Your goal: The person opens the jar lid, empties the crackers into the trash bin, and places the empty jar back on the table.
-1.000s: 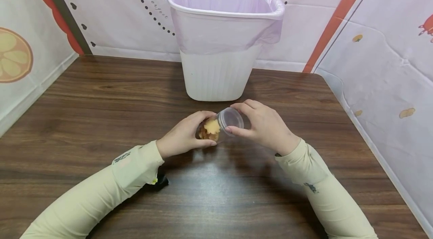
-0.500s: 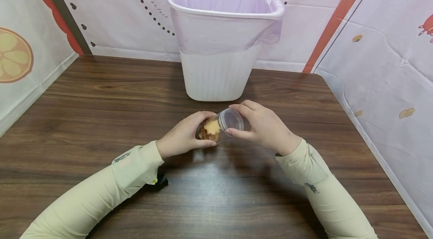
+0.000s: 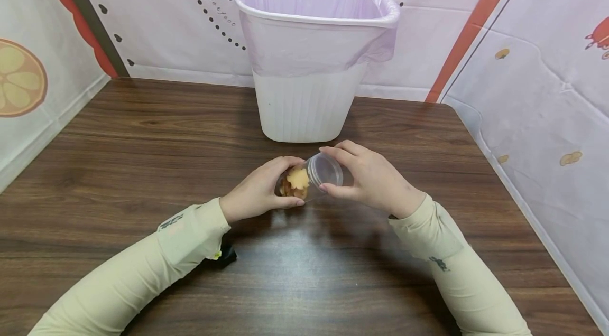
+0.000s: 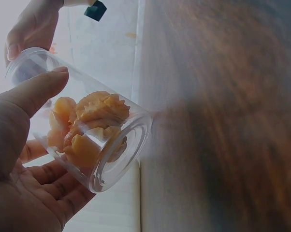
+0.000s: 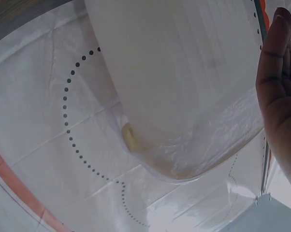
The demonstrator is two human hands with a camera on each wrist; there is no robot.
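Note:
In the head view, a clear plastic jar (image 3: 311,199) lies tilted between both hands above the table. My left hand (image 3: 259,188) wraps its body, thumb on the near side and fingers on the far side. Golden-brown, ruffled pieces (image 4: 101,113) gather toward the jar's base in the left wrist view. At the other end sits a clear round lid (image 3: 327,169). My right hand (image 3: 368,175) pinches its rim between thumb and fingertips. The lid looks seated on the jar; how tight, I cannot tell. In the right wrist view, my right hand shows only at the edge.
A white bin (image 3: 304,106) with a purple liner (image 3: 321,48) stands upright behind the hands on the brown wooden table (image 3: 142,135). Printed sheets (image 3: 533,130) hang around the back and sides. A small black object (image 3: 225,257) shows beneath the left sleeve.
The fingers and thumb of my right hand have shifted slightly around the lid's rim, counter-clockwise in the head view. My left hand and the jar have stayed in place.

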